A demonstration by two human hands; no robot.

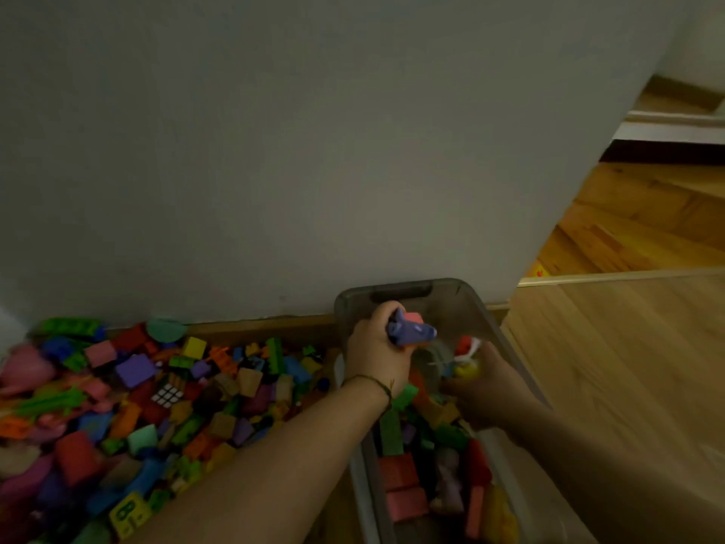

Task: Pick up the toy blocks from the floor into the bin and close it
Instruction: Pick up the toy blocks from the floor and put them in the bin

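Dimly, mixed-colour toy blocks point(129, 402) heaped beside the translucent grey bin point(463, 296).

Dim light; plain grey wall point(274, 151), wood floor point(627, 367), doorway threshold strip point(620, 277) right.

I count one grey bin point(439, 286) in front of me and two hands over it: my left hand point(376, 347) closed around two blocks, a purple one point(412, 331) and a pink one point(414, 318), and my right hand point(476, 386), blurred, around a few small pieces I cannot number. The pile of blocks point(157, 406) on the floor point(627, 367) is too many to count, though I see one puzzle cube point(167, 394) and one yellow number tile point(129, 514) in it. Inside the bin lie more blocks than I can number.
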